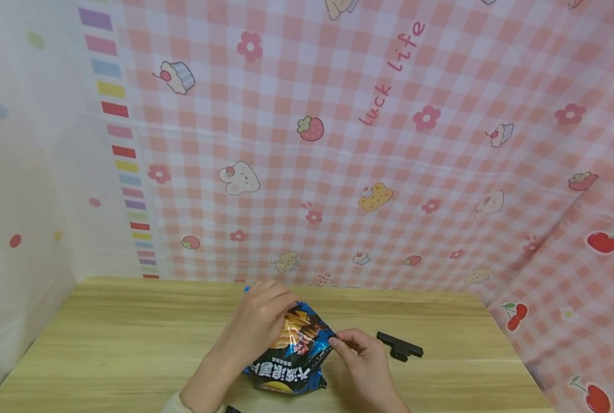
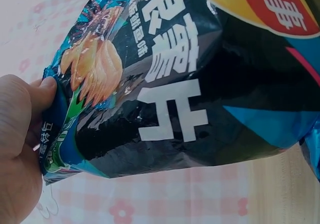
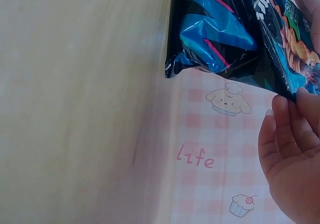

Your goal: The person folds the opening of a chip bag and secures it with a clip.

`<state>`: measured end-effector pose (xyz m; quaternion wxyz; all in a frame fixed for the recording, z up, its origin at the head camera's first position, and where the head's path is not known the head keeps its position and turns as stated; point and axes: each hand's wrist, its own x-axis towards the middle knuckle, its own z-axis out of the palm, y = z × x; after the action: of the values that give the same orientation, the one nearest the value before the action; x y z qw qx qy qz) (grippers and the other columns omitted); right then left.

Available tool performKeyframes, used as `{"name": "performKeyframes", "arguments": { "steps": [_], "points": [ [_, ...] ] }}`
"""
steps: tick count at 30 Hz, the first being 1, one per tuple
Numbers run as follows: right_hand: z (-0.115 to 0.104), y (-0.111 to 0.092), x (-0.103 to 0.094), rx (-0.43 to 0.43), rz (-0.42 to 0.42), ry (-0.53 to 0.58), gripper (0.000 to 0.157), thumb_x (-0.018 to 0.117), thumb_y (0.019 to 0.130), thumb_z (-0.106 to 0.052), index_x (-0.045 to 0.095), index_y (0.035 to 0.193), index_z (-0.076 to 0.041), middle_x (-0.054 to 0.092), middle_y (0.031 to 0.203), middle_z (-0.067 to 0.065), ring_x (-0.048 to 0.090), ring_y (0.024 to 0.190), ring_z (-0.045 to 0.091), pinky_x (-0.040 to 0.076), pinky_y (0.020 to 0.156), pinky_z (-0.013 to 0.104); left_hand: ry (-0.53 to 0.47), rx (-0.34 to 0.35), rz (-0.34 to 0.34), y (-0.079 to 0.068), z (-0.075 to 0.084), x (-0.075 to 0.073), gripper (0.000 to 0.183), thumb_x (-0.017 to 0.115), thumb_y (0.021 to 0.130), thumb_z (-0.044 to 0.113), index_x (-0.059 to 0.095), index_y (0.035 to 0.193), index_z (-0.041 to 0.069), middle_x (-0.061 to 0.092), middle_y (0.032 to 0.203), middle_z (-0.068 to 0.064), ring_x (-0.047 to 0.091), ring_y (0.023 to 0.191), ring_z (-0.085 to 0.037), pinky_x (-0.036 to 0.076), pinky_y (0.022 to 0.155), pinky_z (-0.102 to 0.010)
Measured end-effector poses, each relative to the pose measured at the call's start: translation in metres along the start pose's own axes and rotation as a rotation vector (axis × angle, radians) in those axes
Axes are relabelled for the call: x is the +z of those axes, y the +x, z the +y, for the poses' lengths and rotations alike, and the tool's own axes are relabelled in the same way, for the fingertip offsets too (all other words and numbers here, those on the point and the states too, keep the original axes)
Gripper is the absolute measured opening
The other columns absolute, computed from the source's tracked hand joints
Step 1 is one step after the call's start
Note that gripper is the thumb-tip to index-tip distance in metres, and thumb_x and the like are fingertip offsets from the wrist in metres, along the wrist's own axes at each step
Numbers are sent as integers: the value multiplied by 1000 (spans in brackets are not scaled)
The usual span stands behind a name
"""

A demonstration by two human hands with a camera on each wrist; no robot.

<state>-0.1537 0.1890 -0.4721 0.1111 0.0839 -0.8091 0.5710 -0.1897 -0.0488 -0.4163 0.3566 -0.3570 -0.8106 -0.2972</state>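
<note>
A blue and black bag of potato chips [image 1: 286, 370], printed with chips and white lettering, is held at the table's middle, its lettering upside down in the head view. My left hand [image 1: 262, 315] grips the far left part of the bag; in the left wrist view, the thumb [image 2: 47, 87] lies on its printed front. At the bag's right edge, my right hand [image 1: 360, 358] pinches the wrapper between thumb and fingers, as the right wrist view also shows. A black bag clip [image 1: 401, 347] lies on the table just right of my right hand.
The wooden table [image 1: 131, 338] ends at a pink-and-white checked cloth [image 1: 327, 166] hanging behind it. A similar cloth with cherries [image 1: 603, 241] hangs along the right side, and a pale dotted cloth [image 1: 23, 172] along the left.
</note>
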Motion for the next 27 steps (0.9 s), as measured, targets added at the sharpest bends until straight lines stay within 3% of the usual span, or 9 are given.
{"name": "performKeyframes", "arguments": {
  "steps": [8,16,27],
  "points": [
    [3,2,-1,-26,8,9,11,78,91,-1,81,87,-10,77,86,0,70,83,9,57,75,24,-10,38,35,1,-3,2,23,77,80,-13,78,94,5,76,94,-3,68,91,-18,57,84,-31],
    [5,2,-2,-222,2,9,11,79,89,1,84,94,-7,79,90,2,73,82,10,62,69,30,-33,12,27,1,-2,0,29,73,78,-18,78,94,5,76,94,-3,68,92,-18,58,86,-33],
    [11,2,-6,-357,-46,115,13,77,88,10,81,99,6,78,90,14,73,82,9,60,66,24,-49,-3,10,-1,0,-1,42,70,72,-23,78,99,8,75,98,0,67,97,-17,57,90,-34]
  ]
}}
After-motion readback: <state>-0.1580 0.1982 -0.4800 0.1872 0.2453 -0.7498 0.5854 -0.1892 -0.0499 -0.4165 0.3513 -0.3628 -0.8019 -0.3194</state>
